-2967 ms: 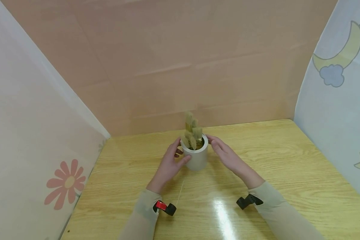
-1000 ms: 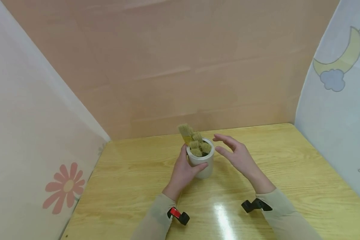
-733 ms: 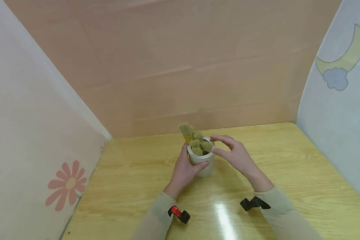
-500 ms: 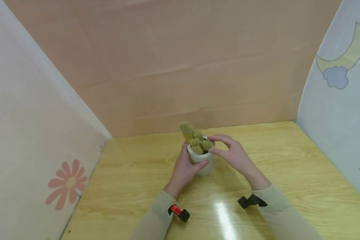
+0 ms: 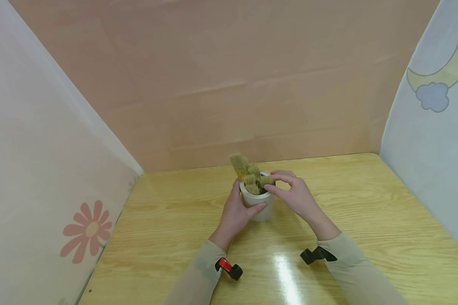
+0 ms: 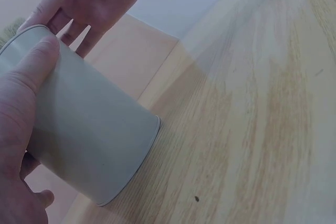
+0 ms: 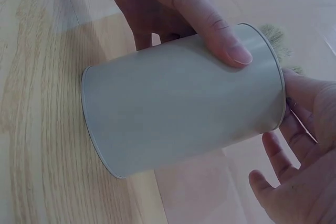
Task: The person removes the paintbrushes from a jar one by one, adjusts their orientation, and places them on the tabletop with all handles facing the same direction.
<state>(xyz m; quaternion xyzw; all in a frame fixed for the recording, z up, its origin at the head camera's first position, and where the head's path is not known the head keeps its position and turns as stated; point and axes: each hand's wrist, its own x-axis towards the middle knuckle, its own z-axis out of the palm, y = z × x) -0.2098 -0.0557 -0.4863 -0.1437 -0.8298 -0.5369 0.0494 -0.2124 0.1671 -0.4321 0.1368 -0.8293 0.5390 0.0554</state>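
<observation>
A pale grey-white cylindrical pot (image 5: 264, 212) stands on the table, with several paintbrushes in it, bristles up. My left hand (image 5: 234, 215) grips its side, the thumb across the front, as the left wrist view also shows of the pot (image 6: 94, 119). At the right of the rim, my right hand (image 5: 299, 199) has its thumb and index finger around the bristles of a short-standing paintbrush (image 5: 266, 181) and pinches them. Its other fingers are spread beside the pot in the right wrist view. A taller paintbrush (image 5: 238, 163) leans left. The brush handles are hidden inside.
The wood-grain table (image 5: 168, 228) runs back to a pinkish-brown backdrop (image 5: 198, 106). Printed white cloths hang at both sides, with a flower (image 5: 89, 231) on the left and a moon (image 5: 442, 76) on the right. Black wrist cameras sit on both forearms.
Three seconds ago both hands were around the pot. The left hand has since taken firmer hold of it, while the right drew away, then came in over the rim to a paintbrush.
</observation>
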